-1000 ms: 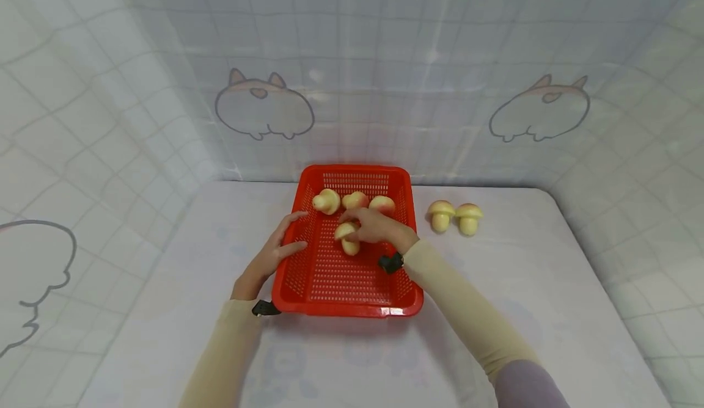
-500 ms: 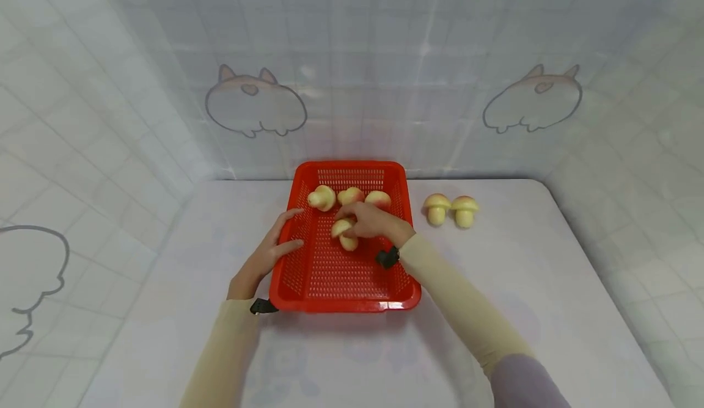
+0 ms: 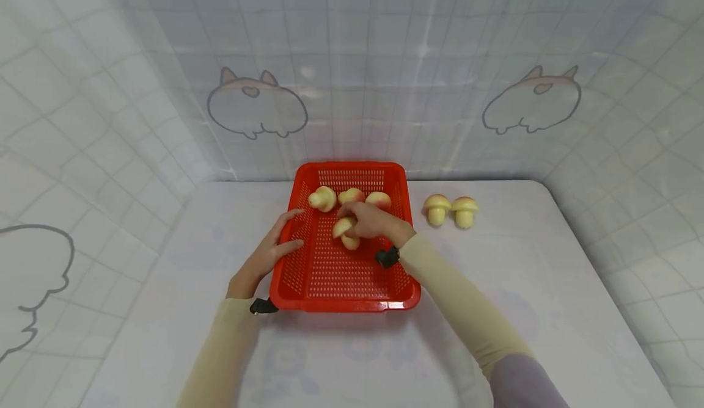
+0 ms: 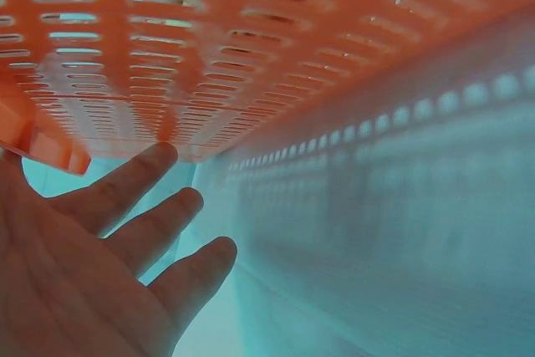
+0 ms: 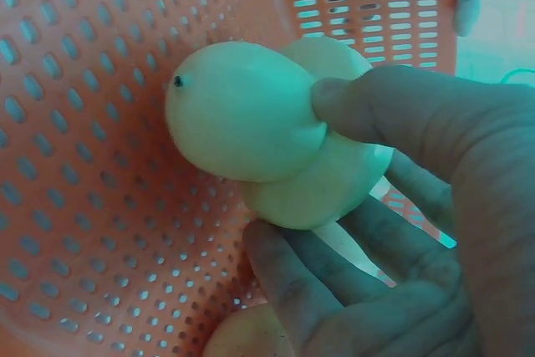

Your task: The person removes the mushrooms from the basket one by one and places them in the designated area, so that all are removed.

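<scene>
My right hand point(image 3: 367, 220) reaches into the red basket point(image 3: 346, 305) and pinches a pale yellow toy mushroom point(image 5: 242, 110) between thumb and fingers. In the right wrist view its rounded stem end, with a small dark dot, faces the camera. The stem points toward the near side in the head view. Along the basket's left side, my left hand point(image 3: 269, 250) has its thumb and a finger spread over the rim; in the left wrist view other fingers stretch out straight beside the slotted outer wall. Behind the right hand, several toy mushrooms point(image 3: 322, 199) lie in a row at the basket's far end.
Two toy mushrooms point(image 3: 437, 210) with pinkish caps stand side by side on the white table point(image 3: 495, 286), right of the basket. A pale curtain-like wall point(image 3: 357, 90) with a grid pattern and cartoon drawings rises behind the basket, and similar sheets flank both sides.
The head view has shifted slightly. The mushroom in my right hand has tilted a little, and my fingers cover more of its stem. My left hand stays at the basket's rim.
</scene>
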Demonstrator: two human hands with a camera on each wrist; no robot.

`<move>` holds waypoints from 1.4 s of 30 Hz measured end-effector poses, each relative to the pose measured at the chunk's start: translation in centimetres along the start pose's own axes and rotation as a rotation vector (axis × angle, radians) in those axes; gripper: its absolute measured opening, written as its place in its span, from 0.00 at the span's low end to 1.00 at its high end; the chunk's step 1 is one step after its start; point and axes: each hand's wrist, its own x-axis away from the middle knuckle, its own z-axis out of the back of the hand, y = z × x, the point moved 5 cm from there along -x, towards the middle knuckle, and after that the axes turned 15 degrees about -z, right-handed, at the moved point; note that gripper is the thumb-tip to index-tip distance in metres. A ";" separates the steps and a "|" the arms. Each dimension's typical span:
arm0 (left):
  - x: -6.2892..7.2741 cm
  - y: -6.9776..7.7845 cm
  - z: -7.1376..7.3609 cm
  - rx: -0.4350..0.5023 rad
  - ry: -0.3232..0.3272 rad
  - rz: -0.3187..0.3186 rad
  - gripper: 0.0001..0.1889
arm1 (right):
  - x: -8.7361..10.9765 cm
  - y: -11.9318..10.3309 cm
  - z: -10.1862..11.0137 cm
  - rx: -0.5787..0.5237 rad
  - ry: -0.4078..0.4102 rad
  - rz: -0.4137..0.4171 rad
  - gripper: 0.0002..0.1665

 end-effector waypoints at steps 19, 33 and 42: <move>0.1 -0.8 0.4 -0.066 0.002 0.029 0.32 | 2.3 0.1 2.2 -0.128 0.159 0.090 0.25; -0.3 -0.5 0.7 -0.112 0.010 0.039 0.33 | 3.9 1.0 4.2 -0.180 0.245 0.077 0.25; -0.4 -0.9 0.8 -0.102 0.010 0.012 0.33 | 5.4 1.2 5.2 -0.223 0.295 0.084 0.24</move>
